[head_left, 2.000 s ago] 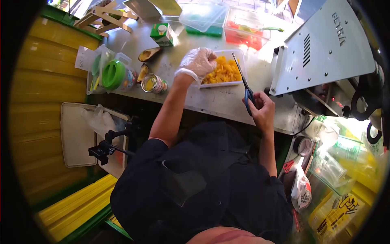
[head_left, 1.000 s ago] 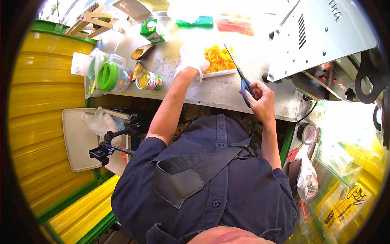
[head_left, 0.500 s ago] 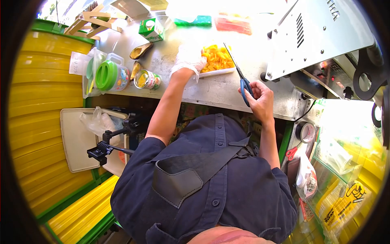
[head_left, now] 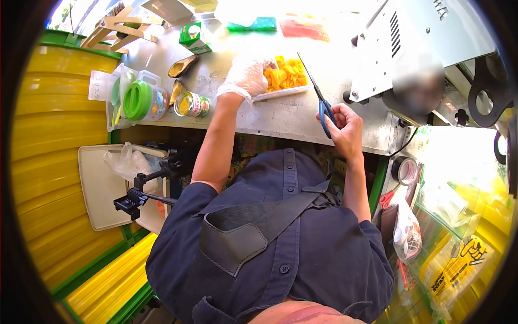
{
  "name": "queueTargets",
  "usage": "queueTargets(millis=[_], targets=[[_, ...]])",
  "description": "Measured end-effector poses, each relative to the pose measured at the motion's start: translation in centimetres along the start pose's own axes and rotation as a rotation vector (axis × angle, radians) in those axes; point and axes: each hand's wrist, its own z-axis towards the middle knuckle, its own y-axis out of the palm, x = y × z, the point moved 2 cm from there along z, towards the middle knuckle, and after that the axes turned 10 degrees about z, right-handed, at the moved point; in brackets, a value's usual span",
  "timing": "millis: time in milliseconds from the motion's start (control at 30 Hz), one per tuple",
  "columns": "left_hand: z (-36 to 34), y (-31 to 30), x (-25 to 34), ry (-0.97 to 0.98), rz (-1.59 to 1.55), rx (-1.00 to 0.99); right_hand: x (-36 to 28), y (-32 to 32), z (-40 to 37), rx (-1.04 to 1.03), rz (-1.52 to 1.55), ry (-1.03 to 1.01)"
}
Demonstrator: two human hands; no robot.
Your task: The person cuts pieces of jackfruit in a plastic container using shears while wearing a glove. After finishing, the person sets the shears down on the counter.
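left hand [head_left: 245, 73]: gloved, curling onto the fruit [head_left: 288, 73], likely steadying the tray [head_left: 280, 93]; grip cannot tell | right hand [head_left: 345, 127]: closing around scissors [head_left: 319, 102], blades aiming trayward for cutting | tray: sitting mid-bench [head_left: 280, 121], between both hands

The left hand [head_left: 245, 73] wears a thin, translucent white disposable glove [head_left: 236, 82], wrinkled over the fingers and bunched in a loose cuff at the wrist. The right hand [head_left: 344, 127] is bare. Well back along each arm from the hands, short sleeves [head_left: 183, 201] of a dark navy button-up shirt [head_left: 318, 259] end in plain hems. A row of small dark buttons [head_left: 280, 268] runs down the placket midway between the two arms. A black webbing strap [head_left: 294, 208] crosses the chest from the right-hand side and widens into a stitched, padded black patch [head_left: 232, 240] on the gloved hand's side.
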Motion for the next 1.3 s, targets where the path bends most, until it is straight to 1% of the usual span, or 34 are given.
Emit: queueTargets(millis=[67,200,267,300,367,400,467,600,667,700,767,867,1000,1067,1133,1200,1267,1300], targets=[[0.0,-0.3,-0.2,-0.053,-0.004,0.019,0.0,-0.1,0.0,0.002,-0.001,0.020],[0.4,0.4,-0.4,-0.055,0.009,-0.008,-0.1,-0.1,0.0,-0.010,-0.024,0.021],[0.3,1.3,0.3,0.121,0.253,0.055,0.0,0.1,0.0,-0.007,-0.023,0.018],[0.4,1.4,0.7,0.120,0.253,0.057,0.0,0.2,0.0,-0.008,-0.024,0.017],[0.5,1.5,1.2,0.088,0.391,-0.007,-0.1,0.3,-0.1,0.032,0.037,-0.025],[0.6,1.3,1.3,0.089,0.392,-0.007,0.1,0.2,-0.1,0.033,0.037,-0.026],[0.8,1.2,1.4,0.040,0.319,-0.069,0.5,-0.1,-0.1,0.036,0.023,-0.021],[1.3,1.6,0.4,0.064,0.256,-0.028,0.5,-0.2,-0.4,0.057,0.044,-0.029],[1.6,1.3,0.2,0.014,0.182,-0.015,0.4,-0.3,-0.4,0.051,0.021,-0.010],[1.6,1.2,0.2,0.018,0.183,-0.014,0.3,-0.3,-0.4,0.056,0.022,-0.012],[1.5,0.8,0.2,-0.077,-0.018,-0.009,0.4,-0.2,-0.4,0.040,0.030,0.018],[1.4,0.5,0.1,-0.108,-0.067,-0.008,0.0,0.0,-0.5,0.027,0.033,0.036],[1.3,0.6,-0.3,-0.144,-0.060,-0.057,0.1,0.3,-0.2,0.019,0.038,0.031],[1.4,1.6,-1.2,-0.088,-0.008,0.055,0.1,0.4,-0.1,0.015,0.049,0.031],[1.4,1.9,-1.6,-0.069,0.003,0.053,0.0,0.4,0.0,0.017,0.055,0.029],[1.2,1.4,-1.0,-0.051,0.014,0.051,0.0,0.5,0.0,0.017,0.060,0.028],[0.9,1.0,0.6,0.000,0.185,-0.021,-0.1,0.6,0.1,0.024,0.090,0.035],[0.8,0.3,1.6,-0.007,0.182,-0.019,-0.2,0.6,0.1,0.018,0.086,0.035]])
